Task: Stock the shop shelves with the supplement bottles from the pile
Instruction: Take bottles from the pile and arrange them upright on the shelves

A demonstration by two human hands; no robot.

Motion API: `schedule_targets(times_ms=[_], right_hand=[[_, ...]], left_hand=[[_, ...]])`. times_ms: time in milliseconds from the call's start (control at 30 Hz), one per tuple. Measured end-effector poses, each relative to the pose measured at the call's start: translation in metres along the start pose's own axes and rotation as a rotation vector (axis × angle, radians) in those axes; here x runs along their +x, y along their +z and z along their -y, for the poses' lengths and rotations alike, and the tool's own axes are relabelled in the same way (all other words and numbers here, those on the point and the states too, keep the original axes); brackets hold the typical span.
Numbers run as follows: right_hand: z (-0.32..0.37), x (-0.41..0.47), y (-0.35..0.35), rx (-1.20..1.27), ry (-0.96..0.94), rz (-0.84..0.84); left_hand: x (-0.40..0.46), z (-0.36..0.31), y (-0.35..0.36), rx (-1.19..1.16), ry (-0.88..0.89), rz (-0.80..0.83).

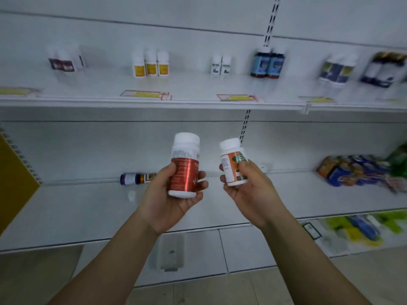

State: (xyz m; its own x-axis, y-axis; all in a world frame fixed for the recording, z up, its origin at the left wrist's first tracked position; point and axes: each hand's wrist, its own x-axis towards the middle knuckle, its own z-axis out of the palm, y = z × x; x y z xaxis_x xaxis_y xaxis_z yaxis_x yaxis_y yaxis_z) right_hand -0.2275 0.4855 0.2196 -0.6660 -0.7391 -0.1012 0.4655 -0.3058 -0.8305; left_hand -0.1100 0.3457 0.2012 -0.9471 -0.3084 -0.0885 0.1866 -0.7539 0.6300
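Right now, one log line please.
left hand: grips red-label bottle | right hand: grips orange-label bottle | both upright before lower shelf | unplaced

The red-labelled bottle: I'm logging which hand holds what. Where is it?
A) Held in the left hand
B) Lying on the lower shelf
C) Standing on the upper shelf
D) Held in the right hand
A: the left hand grips the red-labelled bottle; the right hand holds an orange-labelled bottle.

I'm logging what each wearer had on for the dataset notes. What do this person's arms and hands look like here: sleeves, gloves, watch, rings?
Both forearms are bare right down to the bottom edge of the picture; no sleeve or cuff shows. The left hand and right hand wear no gloves. No watch, bracelet or band shows at either wrist, and no ring on the fingers that show. No markings or tape are visible.
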Motion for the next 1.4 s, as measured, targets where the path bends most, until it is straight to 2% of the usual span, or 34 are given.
schedule_targets(times_ms=[133,333,467,567,733,867,1100,1233,1400], right_hand=[[0.043,-0.025,-0.007,-0.240,-0.114,-0.051],[0.116,-0.058,-0.048,-0.397,-0.287,-0.154],[0.172,-0.089,-0.106,-0.419,-0.339,-0.220],[0.218,-0.108,-0.158,-0.454,-0.357,-0.331],[0.300,-0.142,-0.244,-0.348,-0.329,-0.418],[0.349,-0.158,-0.304,-0.276,-0.332,-0.437],[0.399,-0.132,-0.380,-0.238,-0.330,-0.443],[0.422,-0.093,-0.420,-0.238,-0.335,-0.408],[0.462,-0.042,-0.475,-0.252,-0.340,-0.437]], left_hand=[[-0.005,-0.005,0.051,0.176,0.086,-0.019],[0.013,0.026,0.132,0.159,0.033,0.056],[0.045,0.081,0.199,0.218,-0.060,0.168],[0.069,0.133,0.258,0.185,-0.114,0.210],[0.110,0.221,0.350,0.125,-0.092,0.190],[0.148,0.270,0.403,0.203,-0.062,0.184],[0.218,0.311,0.448,0.266,-0.148,0.224],[0.273,0.325,0.467,0.372,-0.107,0.286],[0.352,0.345,0.501,0.372,-0.089,0.333]])
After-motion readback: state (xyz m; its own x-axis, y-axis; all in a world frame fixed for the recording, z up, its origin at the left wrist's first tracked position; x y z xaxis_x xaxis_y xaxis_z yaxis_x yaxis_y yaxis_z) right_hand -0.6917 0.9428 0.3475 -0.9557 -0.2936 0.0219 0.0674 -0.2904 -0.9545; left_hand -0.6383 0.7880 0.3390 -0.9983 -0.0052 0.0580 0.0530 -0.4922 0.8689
